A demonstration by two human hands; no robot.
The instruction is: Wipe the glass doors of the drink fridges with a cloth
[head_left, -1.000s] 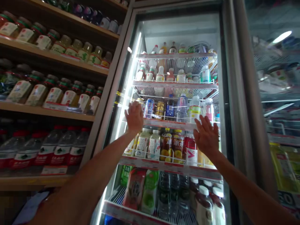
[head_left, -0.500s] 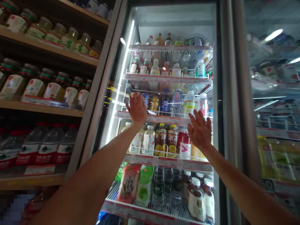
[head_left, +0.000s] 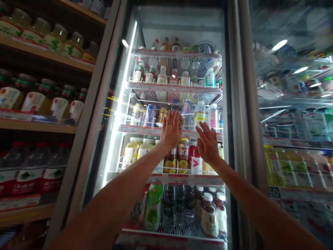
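Observation:
Both my arms reach up toward a lit drinks fridge [head_left: 229,104], palms facing its shelves. My left hand [head_left: 171,130] is raised flat with its fingers stretched out and holds nothing. A short way to its right, my right hand [head_left: 208,143] is open too, fingers spread and empty. Behind the hands, the middle shelf carries a blue can [head_left: 150,115], a gold can [head_left: 162,115] and a purple-labelled bottle [head_left: 187,113]. Brown tea bottles [head_left: 183,159] and a red bottle with a white label [head_left: 195,161] stand below. Whether either hand touches glass I cannot tell.
Wooden shelves [head_left: 52,125] with jars and red-labelled water bottles [head_left: 30,173] stand on the left. Another fridge section on the right holds yellow drinks [head_left: 283,166]. On the lower shelf are clear bottles [head_left: 170,208], a green carton [head_left: 154,208] and white-capped bottles [head_left: 208,215].
My left hand has moved right, closer to my right hand, uncovering the blue can. My right hand has shifted slightly left in view. The view has turned a little to the right.

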